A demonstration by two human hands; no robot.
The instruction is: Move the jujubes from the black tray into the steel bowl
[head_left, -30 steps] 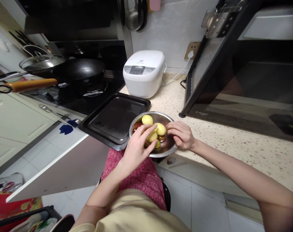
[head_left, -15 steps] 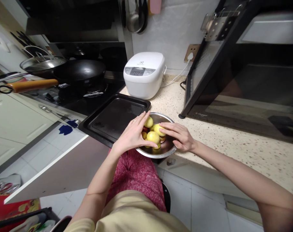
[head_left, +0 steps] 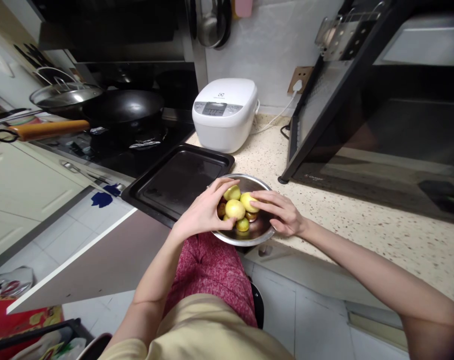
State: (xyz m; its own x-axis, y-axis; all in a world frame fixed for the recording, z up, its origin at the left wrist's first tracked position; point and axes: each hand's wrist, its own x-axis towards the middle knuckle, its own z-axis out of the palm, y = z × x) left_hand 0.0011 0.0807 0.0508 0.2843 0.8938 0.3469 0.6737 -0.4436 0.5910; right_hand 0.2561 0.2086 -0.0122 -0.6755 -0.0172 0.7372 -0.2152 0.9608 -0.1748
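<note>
Cupping yellow produce (head_left: 235, 209), fingers (head_left: 271, 197) apart

White rice cooker (head_left: 223, 122), dark wok (head_left: 127, 106) on stove (head_left: 116, 162), wall socket (head_left: 304, 74).

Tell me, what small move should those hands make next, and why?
Perhaps curl the left hand lightly around the middle yellow piece in the metal bowl: its thumb lies at that piece's lower edge, while the right hand has fingertips over another yellow piece.
</note>
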